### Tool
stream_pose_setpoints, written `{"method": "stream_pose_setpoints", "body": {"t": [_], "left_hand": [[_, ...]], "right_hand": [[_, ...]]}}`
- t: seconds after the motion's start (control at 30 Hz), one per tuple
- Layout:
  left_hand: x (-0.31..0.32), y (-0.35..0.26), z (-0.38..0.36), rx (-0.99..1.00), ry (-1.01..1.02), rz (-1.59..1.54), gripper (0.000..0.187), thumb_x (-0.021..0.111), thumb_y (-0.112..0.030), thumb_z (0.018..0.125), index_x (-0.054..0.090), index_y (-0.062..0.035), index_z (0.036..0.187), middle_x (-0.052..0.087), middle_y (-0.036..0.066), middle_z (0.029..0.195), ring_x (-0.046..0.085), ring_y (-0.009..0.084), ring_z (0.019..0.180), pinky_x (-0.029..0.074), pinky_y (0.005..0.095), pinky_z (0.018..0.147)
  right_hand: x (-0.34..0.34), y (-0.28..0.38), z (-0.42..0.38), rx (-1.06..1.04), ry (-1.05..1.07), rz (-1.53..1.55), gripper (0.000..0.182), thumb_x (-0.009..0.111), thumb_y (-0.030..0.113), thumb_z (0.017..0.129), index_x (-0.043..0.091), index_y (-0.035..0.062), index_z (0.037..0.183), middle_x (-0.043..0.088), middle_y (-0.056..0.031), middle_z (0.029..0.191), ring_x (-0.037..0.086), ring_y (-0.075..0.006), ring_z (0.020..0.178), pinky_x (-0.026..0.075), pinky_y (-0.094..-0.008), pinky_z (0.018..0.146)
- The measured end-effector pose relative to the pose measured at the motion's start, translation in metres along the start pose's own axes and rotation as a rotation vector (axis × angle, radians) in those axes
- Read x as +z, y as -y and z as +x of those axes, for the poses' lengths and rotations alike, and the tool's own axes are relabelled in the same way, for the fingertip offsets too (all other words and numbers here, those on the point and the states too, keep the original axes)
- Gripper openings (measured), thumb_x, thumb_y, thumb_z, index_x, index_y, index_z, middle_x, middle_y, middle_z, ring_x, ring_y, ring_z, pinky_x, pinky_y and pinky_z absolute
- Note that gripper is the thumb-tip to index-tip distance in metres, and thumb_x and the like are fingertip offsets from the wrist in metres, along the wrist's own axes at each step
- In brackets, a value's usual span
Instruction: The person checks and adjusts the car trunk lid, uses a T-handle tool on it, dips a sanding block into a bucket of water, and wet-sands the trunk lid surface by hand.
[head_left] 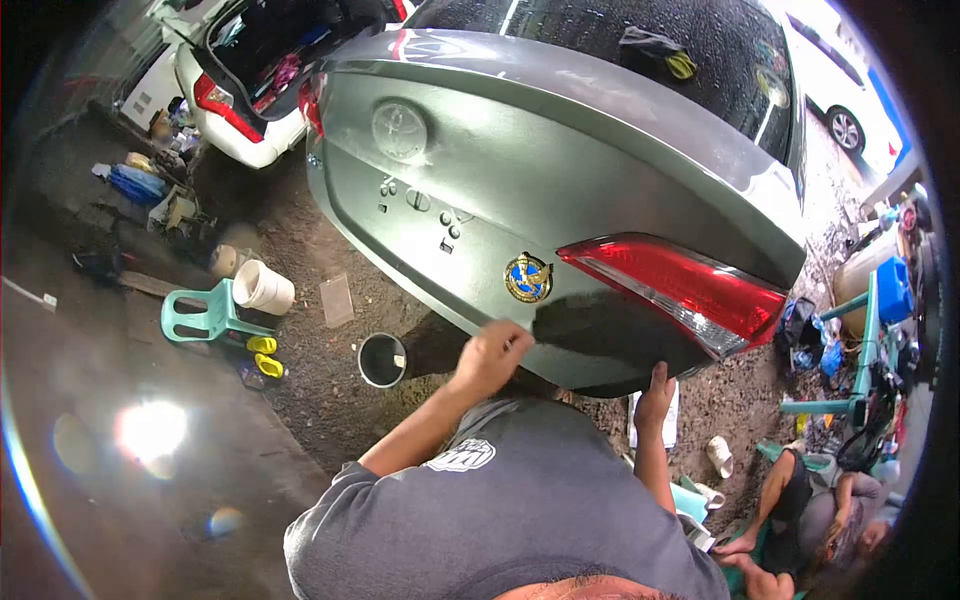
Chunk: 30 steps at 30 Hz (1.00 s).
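Note:
In the head view, my left hand point(490, 357) is closed, fingers curled, right at the lower edge of a grey-green trunk lid point(500, 160). What it holds, if anything, is hidden. On the lid just above that hand sits a round blue and gold emblem point(528, 277). My right hand point(655, 395) is at the lid's lower right corner, one digit pointing up along the edge and the other fingers hidden. Close above it lies a red and clear tail light point(680, 290). A dark patch covers the panel between the hands. Farther left, the lid has a pale round mark and several holes.
A black bucket point(382, 360) stands on the dirt floor at left, near a green plastic chair point(200, 312) and a white bucket point(264, 287). Another person point(830, 510) sits low at right. A white car point(240, 110) with its trunk raised stands at upper left.

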<state>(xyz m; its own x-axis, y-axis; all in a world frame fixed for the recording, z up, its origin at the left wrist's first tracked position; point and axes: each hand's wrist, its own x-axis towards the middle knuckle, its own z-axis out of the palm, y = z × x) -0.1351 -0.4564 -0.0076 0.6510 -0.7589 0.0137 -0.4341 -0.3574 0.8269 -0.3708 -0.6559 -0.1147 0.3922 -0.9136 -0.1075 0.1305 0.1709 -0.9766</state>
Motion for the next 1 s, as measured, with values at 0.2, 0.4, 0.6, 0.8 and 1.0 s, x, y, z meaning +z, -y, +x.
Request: {"method": "stream_pose_setpoints", "body": {"t": [0.2, 0.4, 0.6, 0.8, 1.0], "left_hand": [[-0.09, -0.019, 0.073, 0.26, -0.525, 0.172, 0.021, 0.056, -0.011, 0.096, 0.065, -0.0001, 0.111, 0.068, 0.015, 0.095, 0.066, 0.0222, 0.084, 0.052, 0.0336, 0.074], [-0.162, -0.065, 0.122, 0.012, -0.207, 0.788, 0.06, 0.045, -0.017, 0.098, 0.025, -0.0274, 0.154, 0.059, 0.015, 0.124, 0.065, 0.0264, 0.097, 0.055, 0.0378, 0.068], [-0.18, -0.068, 0.138, 0.155, -0.114, 0.755, 0.07, 0.043, -0.008, 0.092, 0.022, -0.0266, 0.156, 0.04, 0.012, 0.151, 0.059, 0.0383, 0.115, 0.051, 0.0451, 0.076], [-0.201, -0.038, 0.143, 0.32, -0.188, 1.007, 0.079, 0.044, -0.004, 0.089, 0.013, -0.0318, 0.157, 0.065, 0.028, 0.095, 0.056, 0.0395, 0.06, 0.041, 0.0483, 0.057], [-0.201, -0.033, 0.139, 0.462, -0.218, 0.983, 0.079, 0.043, -0.004, 0.089, 0.013, -0.031, 0.157, 0.063, 0.025, 0.084, 0.055, 0.0378, 0.059, 0.041, 0.0495, 0.058]], "right_hand": [[-0.004, 0.011, 0.005, 0.031, 0.053, -0.094, 0.051, 0.052, 0.037, 0.101, 0.053, -0.0065, 0.126, 0.057, -0.0109, 0.127, 0.051, -0.0194, 0.117, 0.037, -0.0319, 0.102], [-0.005, 0.008, -0.004, 0.026, -0.049, -0.22, 0.064, 0.058, 0.05, 0.095, 0.056, -0.0091, 0.119, 0.063, -0.0125, 0.11, 0.054, -0.0198, 0.104, 0.043, -0.0329, 0.092], [0.032, 0.058, -0.026, 0.029, -0.172, -0.225, 0.054, 0.062, 0.046, 0.094, 0.058, -0.0077, 0.093, 0.059, -0.0065, 0.083, 0.049, -0.0127, 0.084, 0.045, -0.0356, 0.073], [0.058, 0.051, -0.031, -0.066, -0.244, -0.026, 0.051, 0.061, 0.046, 0.095, 0.06, -0.0044, 0.104, 0.064, -0.0061, 0.086, 0.051, -0.0106, 0.083, 0.047, -0.0335, 0.076], [0.065, 0.061, -0.04, -0.064, -0.358, -0.143, 0.057, 0.06, 0.049, 0.095, 0.059, -0.0071, 0.103, 0.065, -0.0133, 0.086, 0.054, -0.0128, 0.083, 0.048, -0.0354, 0.077]]}}
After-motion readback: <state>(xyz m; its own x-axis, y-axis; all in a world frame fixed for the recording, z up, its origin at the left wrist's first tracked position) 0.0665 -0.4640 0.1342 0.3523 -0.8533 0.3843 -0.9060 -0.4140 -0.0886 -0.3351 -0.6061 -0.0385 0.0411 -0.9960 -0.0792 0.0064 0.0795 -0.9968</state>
